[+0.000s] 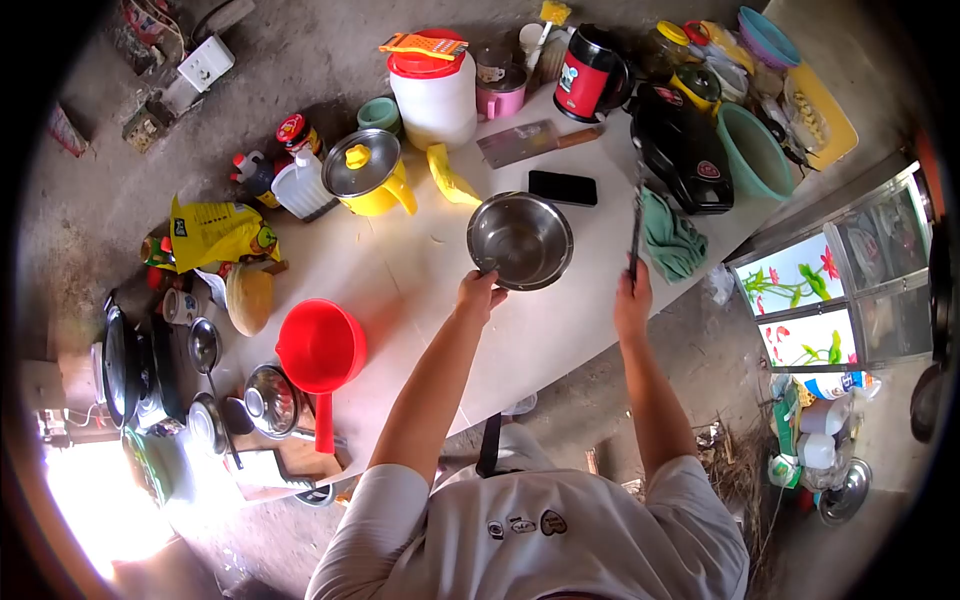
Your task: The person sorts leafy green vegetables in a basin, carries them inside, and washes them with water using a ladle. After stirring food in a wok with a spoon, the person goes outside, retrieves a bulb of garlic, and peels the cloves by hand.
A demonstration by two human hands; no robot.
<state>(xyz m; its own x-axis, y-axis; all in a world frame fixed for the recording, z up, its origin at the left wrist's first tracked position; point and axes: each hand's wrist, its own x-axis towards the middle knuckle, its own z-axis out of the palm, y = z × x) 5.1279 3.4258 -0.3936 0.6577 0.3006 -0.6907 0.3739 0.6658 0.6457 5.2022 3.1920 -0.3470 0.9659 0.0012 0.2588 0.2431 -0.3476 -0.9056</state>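
Note:
A round metal bowl (521, 241) is gripped at its near left rim by my left hand (479, 292); its inside looks empty. My right hand (632, 290) is closed around the lower end of a long, thin dark utensil (637, 215), held upright beside a green cloth (673, 238). Just beyond the bowl lie a black phone (562, 188) and a cleaver (520, 144) with a wooden handle. A yellow curved piece (452, 177) rests on the table behind the bowl, to its left.
A red ladle (322, 345) lies left of my left arm. Behind are a yellow lidded pot (366, 172), a white container (434, 100) and a red kettle (588, 75). A black appliance (683, 155) and a green basin (753, 150) stand at the right.

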